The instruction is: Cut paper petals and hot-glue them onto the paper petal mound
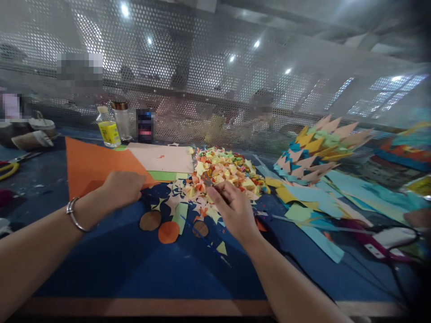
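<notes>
My left hand (123, 190), with a silver bangle at the wrist, is closed at the lower edge of a large orange paper sheet (97, 161). The sheet stands tilted up from the table, partly behind the hand. My right hand (234, 206) is pinched closed at the front of a heap of small cut paper pieces (232, 168) in cream, orange and green. A small greyish tip shows by its fingertips; what it belongs to is unclear. Between the hands lie an orange paper disc (169, 232), two brown discs and a green paper strip (181, 217).
Pink paper (161, 157) lies behind my left hand. A yellow-labelled bottle (108, 128) and a clear tumbler (123, 123) stand behind. A layered paper cone (313, 152), blue strips (323, 242) and a magenta power strip (373, 244) are right; yellow-handled scissors (10, 170) left.
</notes>
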A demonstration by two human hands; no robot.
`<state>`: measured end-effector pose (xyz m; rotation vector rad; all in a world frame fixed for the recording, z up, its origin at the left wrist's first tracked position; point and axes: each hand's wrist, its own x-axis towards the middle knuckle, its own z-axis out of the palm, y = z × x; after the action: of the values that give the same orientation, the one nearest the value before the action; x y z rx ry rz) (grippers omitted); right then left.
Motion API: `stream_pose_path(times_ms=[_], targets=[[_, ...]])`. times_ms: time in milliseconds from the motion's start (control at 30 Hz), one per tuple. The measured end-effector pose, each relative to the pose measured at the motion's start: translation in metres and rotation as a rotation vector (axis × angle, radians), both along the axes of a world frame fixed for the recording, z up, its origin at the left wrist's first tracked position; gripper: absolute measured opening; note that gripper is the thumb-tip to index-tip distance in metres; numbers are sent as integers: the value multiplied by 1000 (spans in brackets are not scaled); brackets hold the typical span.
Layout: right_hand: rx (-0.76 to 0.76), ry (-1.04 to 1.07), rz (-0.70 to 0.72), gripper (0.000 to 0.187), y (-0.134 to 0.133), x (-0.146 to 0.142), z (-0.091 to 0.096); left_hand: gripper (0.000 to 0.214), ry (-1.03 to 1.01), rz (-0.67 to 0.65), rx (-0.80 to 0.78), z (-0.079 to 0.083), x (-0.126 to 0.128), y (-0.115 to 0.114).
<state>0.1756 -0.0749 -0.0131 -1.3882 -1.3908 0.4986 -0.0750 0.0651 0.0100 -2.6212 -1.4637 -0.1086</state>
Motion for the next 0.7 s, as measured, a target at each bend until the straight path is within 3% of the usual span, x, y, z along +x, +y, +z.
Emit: stream_pose_path(times_ms=[67, 167, 300, 433, 700], targets=[[-35, -66, 38, 30, -2, -5, 1, 29, 139, -55, -76, 7, 5, 4], [-31, -116, 48, 26, -3, -10, 0, 53, 55, -202, -127, 13, 27, 20], [-17, -86, 61, 25, -3, -10, -1, 57, -32, -271, -62, -3, 64, 58], [-31, -71, 61, 24, -3, -7, -2, 58, -43, -262, -68, -24, 81, 86], [-75, -40, 90, 23, -3, -6, -3, 42, -83, -283, -65, -30, 77, 93]])
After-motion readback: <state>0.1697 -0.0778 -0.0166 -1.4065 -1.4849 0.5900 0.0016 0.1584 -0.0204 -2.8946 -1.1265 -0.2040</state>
